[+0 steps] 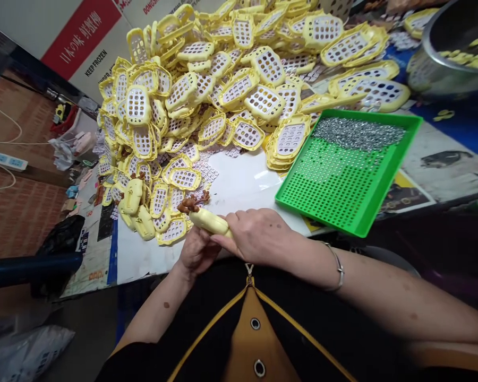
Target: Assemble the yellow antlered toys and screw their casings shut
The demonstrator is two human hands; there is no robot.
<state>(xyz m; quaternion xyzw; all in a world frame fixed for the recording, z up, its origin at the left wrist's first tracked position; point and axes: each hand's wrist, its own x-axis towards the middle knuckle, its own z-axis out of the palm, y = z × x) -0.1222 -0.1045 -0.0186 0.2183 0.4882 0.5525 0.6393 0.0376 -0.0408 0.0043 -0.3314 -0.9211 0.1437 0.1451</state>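
Close in front of my body, a yellow plastic shell [209, 221] is gripped between both hands, with a bunch of brown rubbery pieces [194, 202] sticking out at its far left end. My left hand [198, 248] is closed round it from below. Over its right end lies my right hand [258, 233], fingers wrapped and thumb along its near side. The side of the shell facing the palms is hidden. Nearest on the table, to the left, are yellow panels with white button grids [173, 230] and closed yellow shells [134, 196].
A big heap of yellow grid panels [223, 85] covers the table's back. At right, a green perforated tray [322, 196] holds small silvery metal pieces [354, 132]. Behind it stands a metal bowl [434, 74] with yellow parts. White sheeting [239, 178] covers the tabletop before me.
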